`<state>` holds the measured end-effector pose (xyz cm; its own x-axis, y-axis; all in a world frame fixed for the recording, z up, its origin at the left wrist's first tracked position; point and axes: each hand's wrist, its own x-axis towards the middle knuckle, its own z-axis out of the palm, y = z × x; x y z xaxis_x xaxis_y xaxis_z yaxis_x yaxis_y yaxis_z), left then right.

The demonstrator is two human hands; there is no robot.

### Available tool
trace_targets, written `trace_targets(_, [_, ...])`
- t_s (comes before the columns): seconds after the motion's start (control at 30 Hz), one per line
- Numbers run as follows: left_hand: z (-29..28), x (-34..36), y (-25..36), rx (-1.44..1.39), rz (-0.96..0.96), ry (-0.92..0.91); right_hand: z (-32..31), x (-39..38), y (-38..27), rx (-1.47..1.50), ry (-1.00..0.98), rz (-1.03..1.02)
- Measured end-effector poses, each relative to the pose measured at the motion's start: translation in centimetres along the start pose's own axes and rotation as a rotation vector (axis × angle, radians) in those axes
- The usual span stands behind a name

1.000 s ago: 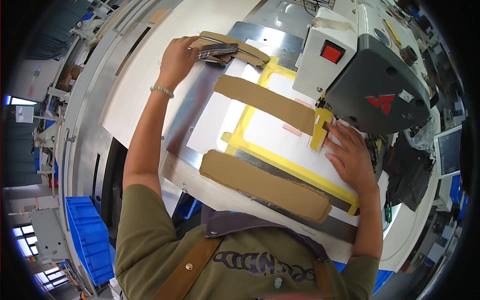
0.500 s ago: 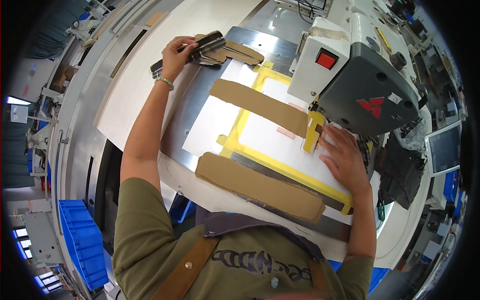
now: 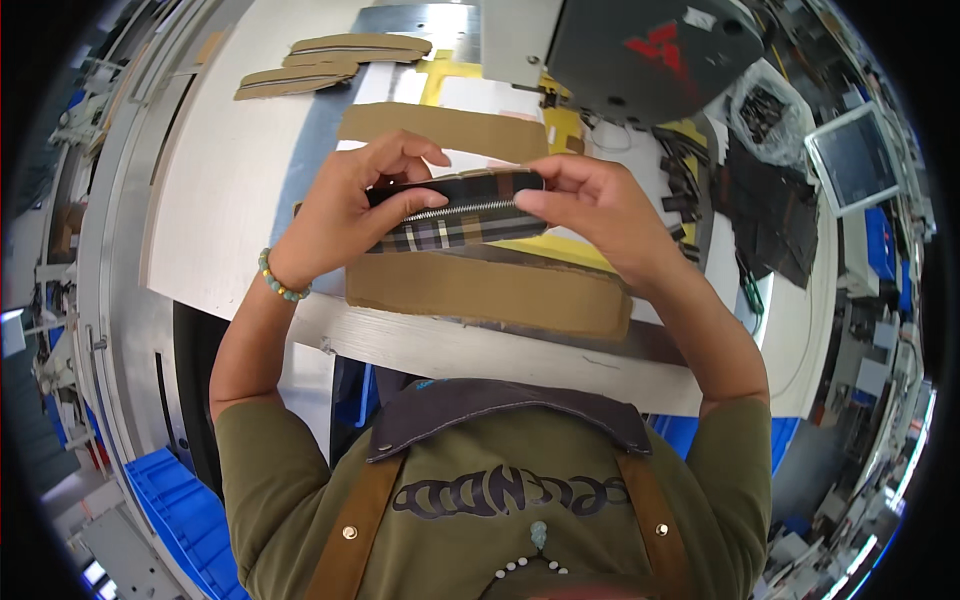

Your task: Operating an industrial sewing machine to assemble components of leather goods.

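A dark plaid fabric piece with a metal zipper (image 3: 452, 226) is held up between my hands over the middle of the work plate. My left hand (image 3: 345, 205) grips its left end, the thumb lying along the zipper. At the right end, my right hand (image 3: 605, 208) pinches it between thumb and fingers. Behind the fabric lies a brown cardboard-like strip (image 3: 440, 126), and a second brown strip (image 3: 490, 295) lies nearer to me. Further back on the left are several brown zippered pieces (image 3: 295, 80), apart from my hands.
A dark grey machine head (image 3: 640, 65) overhangs the back of the plate, with yellow tape (image 3: 575, 252) around white sheets below. To the right are black fabric pieces (image 3: 765, 205), a clear plastic bag (image 3: 765, 115), a green-handled tool (image 3: 752, 290) and a screen (image 3: 852, 158). A blue crate (image 3: 185, 525) stands lower left.
My left hand has come from the back left to the middle with the plaid zipper piece. My right hand has left the yellow part by the machine and taken the piece's right end.
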<state>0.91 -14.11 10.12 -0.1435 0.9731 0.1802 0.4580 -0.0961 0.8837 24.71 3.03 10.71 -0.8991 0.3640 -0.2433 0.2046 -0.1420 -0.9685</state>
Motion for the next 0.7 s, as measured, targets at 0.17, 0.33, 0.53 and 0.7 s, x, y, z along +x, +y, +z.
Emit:
trace_targets(0.17, [1.7, -0.6, -1.2, 0.130, -0.036, -0.123, -0.7, -1.5, 2.2, -0.154, 0.098, 0.063])
trace_targets(0.33, [2.7, -1.9, -1.4, 0.155, -0.064, -0.173, -0.4, -3.7, 3.6, -0.031, 0.147, 0.163])
trace_targets(0.53, [4.0, -2.4, -1.1, 0.096, -0.118, -0.130, 0.5, -3.5, 4.7, -0.009, 0.103, 0.070])
trace_targets(0.7, [5.0, -2.2, 0.0, 0.166, 0.028, -0.144, 2.4, -2.8, 4.5, -0.185, 0.038, -0.049])
